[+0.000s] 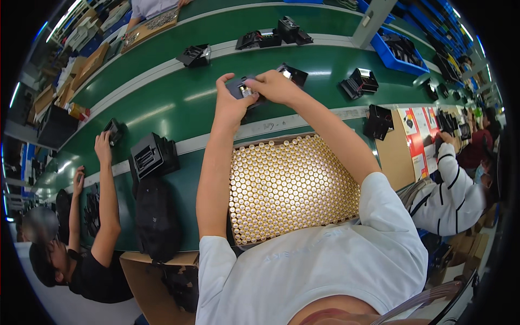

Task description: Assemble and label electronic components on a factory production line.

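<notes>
Over the green conveyor belt, both my hands meet at a small black plastic case (236,84) with a bright metallic or shiny part showing in its opening. My left hand (232,106) grips it from the near left side, thumb across the front. My right hand (275,86) reaches in from the right, with its thumb and fingertips closed at the opening; anything pinched there is too small to make out. Just beyond my right hand lies another open black case (295,75). Between my forearms sits a box of upright cylindrical cells (290,184) with round golden-white ends, packed in rows.
More open black cases (359,82) lie along the belt and the far ledge (268,37). A blue bin (400,51) stands far right. Black trays (153,156) and a black bag (156,219) sit at left. Co-workers' hands (103,145) work on both sides.
</notes>
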{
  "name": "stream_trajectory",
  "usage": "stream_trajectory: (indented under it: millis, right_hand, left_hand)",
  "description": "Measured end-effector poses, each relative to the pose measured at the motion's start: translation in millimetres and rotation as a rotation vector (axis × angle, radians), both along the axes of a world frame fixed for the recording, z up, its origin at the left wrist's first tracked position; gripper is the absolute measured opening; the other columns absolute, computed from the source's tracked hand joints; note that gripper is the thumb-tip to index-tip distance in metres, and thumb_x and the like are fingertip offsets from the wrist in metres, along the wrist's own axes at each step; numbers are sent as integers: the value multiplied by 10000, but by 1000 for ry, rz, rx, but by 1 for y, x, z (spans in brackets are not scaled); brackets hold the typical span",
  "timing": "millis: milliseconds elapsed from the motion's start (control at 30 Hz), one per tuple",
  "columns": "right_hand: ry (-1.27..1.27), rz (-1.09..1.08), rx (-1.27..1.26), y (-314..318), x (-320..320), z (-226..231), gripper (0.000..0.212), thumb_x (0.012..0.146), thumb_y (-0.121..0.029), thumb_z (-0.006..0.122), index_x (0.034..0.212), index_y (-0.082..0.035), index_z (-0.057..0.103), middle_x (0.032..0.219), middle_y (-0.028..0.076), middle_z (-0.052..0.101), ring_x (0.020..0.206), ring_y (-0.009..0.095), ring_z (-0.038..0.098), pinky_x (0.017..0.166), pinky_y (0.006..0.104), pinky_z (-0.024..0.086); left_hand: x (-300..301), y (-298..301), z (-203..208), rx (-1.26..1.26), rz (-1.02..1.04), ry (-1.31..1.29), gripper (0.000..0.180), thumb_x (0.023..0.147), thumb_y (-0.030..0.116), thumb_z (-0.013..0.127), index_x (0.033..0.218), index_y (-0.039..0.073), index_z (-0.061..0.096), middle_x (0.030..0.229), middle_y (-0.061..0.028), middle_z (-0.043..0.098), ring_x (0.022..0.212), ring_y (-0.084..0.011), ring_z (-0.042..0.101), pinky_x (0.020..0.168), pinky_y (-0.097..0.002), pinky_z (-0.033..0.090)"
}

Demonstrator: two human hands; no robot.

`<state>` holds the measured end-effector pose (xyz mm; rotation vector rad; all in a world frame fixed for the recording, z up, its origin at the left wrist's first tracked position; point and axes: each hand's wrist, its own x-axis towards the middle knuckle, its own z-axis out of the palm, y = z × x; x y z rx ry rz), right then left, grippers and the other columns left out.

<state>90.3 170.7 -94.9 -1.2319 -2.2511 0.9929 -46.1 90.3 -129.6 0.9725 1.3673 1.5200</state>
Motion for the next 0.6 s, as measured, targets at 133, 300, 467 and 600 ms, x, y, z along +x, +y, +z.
stream_trajectory:
  millis: [133, 300, 467, 600]
  right_hand:
    - [127, 1, -178, 5, 3, -20, 359, 884, -322, 623, 828, 24, 701, 650, 136, 668, 586, 259, 610, 599, 370, 507]
    - [96, 54, -34, 20, 5, -22, 325, 882, -306, 594, 833, -3, 702, 707, 146, 687, 639, 301, 648, 614, 407, 520]
    - [-445, 165, 650, 46, 10, -21, 176, 835, -175, 570, 907, -80, 699, 829, 141, 715, 723, 357, 672, 630, 445, 532]
    - [-309, 274, 640, 44, 22, -10, 167, 816, -165, 565, 909, -88, 680, 851, 143, 715, 745, 377, 672, 654, 458, 541]
  left_hand:
    - [0, -1, 9, -35, -12, 156, 759, 692, -102, 730, 1327, 90, 361, 1129, -215, 542, 910, -279, 621, 761, -342, 546]
    - [-7, 11, 27, -138, 54, 562, 667, 734, -65, 684, 1298, 96, 366, 1022, -214, 605, 838, -306, 645, 726, -384, 546]
    - [-25, 49, 25, -364, 180, 1182, 398, 846, 120, 555, 1215, 64, 417, 915, -225, 640, 781, -381, 636, 718, -472, 508]
    - [-8, 63, 8, -231, 666, 1874, 293, 833, 198, 571, 1082, 47, 543, 1073, -234, 580, 903, -364, 570, 780, -476, 450]
